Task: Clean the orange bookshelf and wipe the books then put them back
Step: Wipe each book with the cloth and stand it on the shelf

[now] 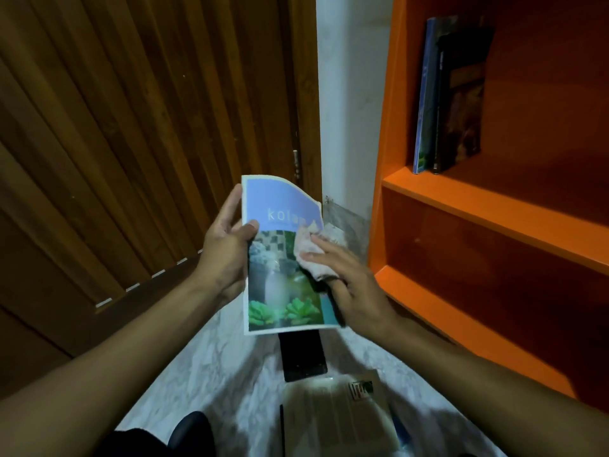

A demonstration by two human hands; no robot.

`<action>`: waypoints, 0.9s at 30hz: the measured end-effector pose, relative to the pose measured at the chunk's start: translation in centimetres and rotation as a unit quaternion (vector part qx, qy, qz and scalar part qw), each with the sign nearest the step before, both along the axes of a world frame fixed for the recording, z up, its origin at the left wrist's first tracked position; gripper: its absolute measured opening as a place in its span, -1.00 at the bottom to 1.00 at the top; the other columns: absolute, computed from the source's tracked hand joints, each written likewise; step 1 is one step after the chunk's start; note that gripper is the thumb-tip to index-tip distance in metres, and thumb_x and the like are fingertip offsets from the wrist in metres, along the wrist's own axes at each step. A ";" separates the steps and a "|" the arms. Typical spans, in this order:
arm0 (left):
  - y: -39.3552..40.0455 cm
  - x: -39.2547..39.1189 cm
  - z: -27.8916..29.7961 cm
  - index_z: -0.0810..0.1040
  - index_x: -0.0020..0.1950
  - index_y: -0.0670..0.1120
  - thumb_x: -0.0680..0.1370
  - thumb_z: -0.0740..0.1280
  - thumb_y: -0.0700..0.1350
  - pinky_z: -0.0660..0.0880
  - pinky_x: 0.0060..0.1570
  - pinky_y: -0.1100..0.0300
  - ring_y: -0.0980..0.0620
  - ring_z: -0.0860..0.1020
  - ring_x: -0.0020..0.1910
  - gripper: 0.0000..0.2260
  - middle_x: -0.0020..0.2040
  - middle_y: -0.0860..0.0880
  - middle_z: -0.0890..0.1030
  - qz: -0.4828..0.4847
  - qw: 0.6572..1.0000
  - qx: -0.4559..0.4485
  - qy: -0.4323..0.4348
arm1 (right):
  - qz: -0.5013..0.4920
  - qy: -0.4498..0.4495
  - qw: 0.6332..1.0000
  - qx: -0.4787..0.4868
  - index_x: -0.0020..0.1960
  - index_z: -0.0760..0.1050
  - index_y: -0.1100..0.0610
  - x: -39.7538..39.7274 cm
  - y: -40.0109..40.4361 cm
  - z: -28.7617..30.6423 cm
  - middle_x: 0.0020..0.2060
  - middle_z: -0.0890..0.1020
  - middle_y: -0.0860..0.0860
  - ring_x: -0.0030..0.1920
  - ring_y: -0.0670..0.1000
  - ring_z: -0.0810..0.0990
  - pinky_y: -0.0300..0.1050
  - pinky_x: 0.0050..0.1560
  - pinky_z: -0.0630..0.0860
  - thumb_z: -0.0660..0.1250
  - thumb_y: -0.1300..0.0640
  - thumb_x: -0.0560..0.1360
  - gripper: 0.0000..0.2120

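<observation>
Book [283, 258]: thin, glossy softcover, held upright in mid-scene; its upper cover is pale blue with light lettering, the lower part a photo of stones and green plants; the top right corner curls back.
Left hand [227, 249]: grips the book's left edge, thumb curled onto the cover, fingers behind.
Right hand [346, 282]: fingers lie nearly straight, pressing a cloth against the right side of the cover.
Cloth [313, 249]: small, crumpled, pale pinkish fabric, soft and creased, partly past the book's right edge.
Shelf [478, 206]: smooth orange painted boards on the right, with flat ledges and darker recesses.
Shelved books [451, 100]: a few thin volumes standing upright at the left end of the upper ledge, one with a blue spine, one dark.
Floor [230, 357]: pale marbled tile with a grey veined pattern.
Floor books [336, 420]: a pale flat one lies near, below the hands; a dark, slim rectangular one [303, 357] lies just beyond it.
Door [131, 127]: brown wood with vertical slats, on the left.
Wall [349, 94]: a plain white strip between door and shelf.
</observation>
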State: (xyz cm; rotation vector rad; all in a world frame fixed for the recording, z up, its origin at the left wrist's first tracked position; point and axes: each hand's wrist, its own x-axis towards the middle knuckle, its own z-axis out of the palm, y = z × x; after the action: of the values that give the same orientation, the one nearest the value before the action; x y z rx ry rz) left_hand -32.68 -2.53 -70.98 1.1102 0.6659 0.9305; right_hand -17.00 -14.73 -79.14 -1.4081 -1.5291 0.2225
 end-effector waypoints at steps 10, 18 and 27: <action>2.6 -2.4 -0.6 0.29 0.54 0.14 0.68 0.15 -0.29 0.63 -0.24 0.05 -0.04 0.70 -0.10 -0.51 0.07 0.03 0.66 0.113 0.991 0.049 0.055 | 0.128 -0.069 0.985 -0.095 0.21 0.55 0.00 -1.5 -2.2 -1.0 0.14 0.61 -0.23 0.20 -0.22 0.50 -0.21 0.22 0.42 0.13 0.22 0.66 -0.72; 0.9 -2.9 -2.2 0.35 0.45 0.28 0.70 0.13 -0.20 0.62 0.00 -0.08 -0.04 0.66 0.12 -0.56 0.31 0.02 0.59 -0.022 0.973 0.163 0.161 | -0.068 0.374 0.921 -0.084 0.19 0.55 0.09 1.4 -0.1 3.9 0.05 0.68 0.16 -0.01 0.06 0.70 0.06 -0.05 0.66 0.22 0.16 0.65 -0.82; -2.6 1.2 -1.4 0.42 0.42 0.22 0.67 0.16 -0.29 0.59 0.10 -0.19 -0.24 0.65 0.11 -0.53 0.22 -0.11 0.65 -0.092 0.993 0.052 0.048 | -0.090 0.031 0.995 0.014 0.41 0.47 -0.06 -0.6 3.3 3.4 0.53 0.32 -0.05 0.53 -0.04 0.23 0.04 0.52 0.19 0.17 0.08 0.66 -0.65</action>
State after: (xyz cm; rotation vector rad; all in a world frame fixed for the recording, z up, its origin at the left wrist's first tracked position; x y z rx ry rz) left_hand -31.44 -5.09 -72.41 1.2929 0.5872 0.7653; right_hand -17.56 -11.39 -75.72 -1.4934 -1.3416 0.1341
